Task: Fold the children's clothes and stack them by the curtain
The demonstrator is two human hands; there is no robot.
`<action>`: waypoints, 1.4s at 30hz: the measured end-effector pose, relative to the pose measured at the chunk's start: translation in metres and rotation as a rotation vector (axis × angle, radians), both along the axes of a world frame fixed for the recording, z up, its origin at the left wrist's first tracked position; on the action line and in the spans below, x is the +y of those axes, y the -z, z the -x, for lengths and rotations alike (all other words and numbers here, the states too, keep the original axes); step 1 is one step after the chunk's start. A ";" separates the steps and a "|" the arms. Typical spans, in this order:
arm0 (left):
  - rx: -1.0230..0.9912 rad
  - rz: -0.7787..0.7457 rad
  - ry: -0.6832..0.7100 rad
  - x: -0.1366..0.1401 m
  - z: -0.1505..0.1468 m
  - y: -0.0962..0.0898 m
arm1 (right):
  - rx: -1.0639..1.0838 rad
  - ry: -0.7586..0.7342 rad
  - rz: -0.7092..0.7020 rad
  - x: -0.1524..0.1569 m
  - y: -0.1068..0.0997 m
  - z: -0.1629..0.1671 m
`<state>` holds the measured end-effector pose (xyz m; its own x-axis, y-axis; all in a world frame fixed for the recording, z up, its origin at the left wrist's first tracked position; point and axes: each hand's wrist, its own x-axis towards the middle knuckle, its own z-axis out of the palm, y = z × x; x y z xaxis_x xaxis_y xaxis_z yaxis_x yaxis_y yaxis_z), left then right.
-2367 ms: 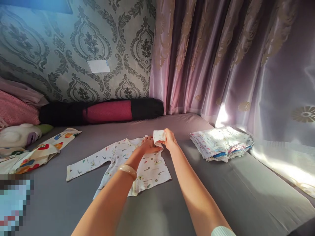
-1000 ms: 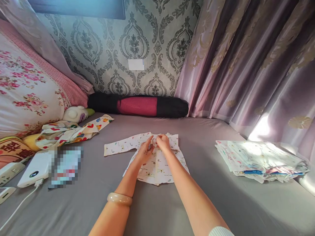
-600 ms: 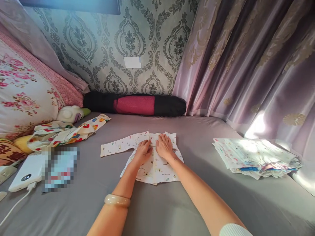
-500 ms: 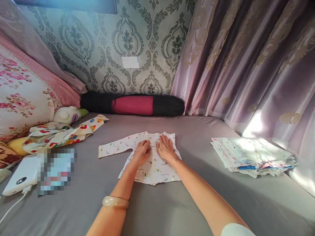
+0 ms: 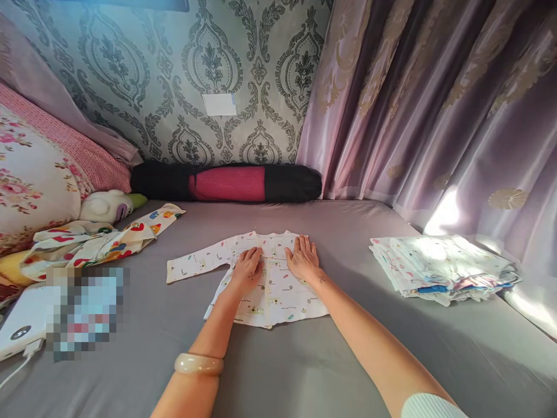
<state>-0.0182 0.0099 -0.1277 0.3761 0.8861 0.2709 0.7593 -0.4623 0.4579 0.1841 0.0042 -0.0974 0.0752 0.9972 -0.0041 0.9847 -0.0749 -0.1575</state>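
Note:
A small white long-sleeved shirt (image 5: 282, 293) with a tiny coloured print lies spread on the grey sheet. One sleeve stretches out to the left; on the right side no sleeve shows past the body. My left hand (image 5: 247, 268) rests on the chest part left of the centre line, its fingers lying on the cloth. Flat on the upper right edge is my right hand (image 5: 303, 258), fingers stretched away from me. Neither hand grips anything.
A stack of folded clothes (image 5: 444, 267) sits at the right. At the left lie a patterned garment (image 5: 100, 241), a white power bank (image 5: 26, 319) with a cable, and a blurred-out item (image 5: 89, 316). A black and pink roll (image 5: 226, 183) lines the wall.
My right hand has slid to the right over the shirt, away from the left hand. The shirt's right side now reaches farther right. My view has shifted slightly.

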 end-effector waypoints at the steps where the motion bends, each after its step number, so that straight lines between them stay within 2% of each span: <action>1: 0.007 0.005 0.002 0.000 0.000 -0.001 | 0.002 0.000 0.008 0.000 0.000 -0.001; 5: 0.032 0.006 -0.002 -0.003 -0.001 -0.007 | -0.011 0.000 0.058 0.005 -0.004 -0.001; 10: 0.016 -0.047 0.030 -0.014 -0.008 -0.018 | -0.034 -0.114 -0.050 0.016 -0.008 -0.004; 13: 0.049 0.005 0.067 -0.021 -0.013 -0.020 | -0.030 -0.187 -0.065 0.023 -0.003 -0.009; 18: 0.106 0.098 0.072 -0.023 -0.014 -0.015 | -0.008 -0.183 -0.019 0.028 0.006 -0.016; 30: 0.039 0.074 0.020 -0.022 -0.010 -0.016 | -0.020 -0.180 0.030 0.027 -0.001 -0.015; 35: -0.001 0.053 0.030 -0.018 -0.009 -0.012 | -0.005 -0.151 0.040 0.026 -0.008 0.000; 42: -0.036 0.080 -0.020 -0.012 -0.013 -0.007 | 0.082 -0.249 0.016 0.021 -0.006 0.035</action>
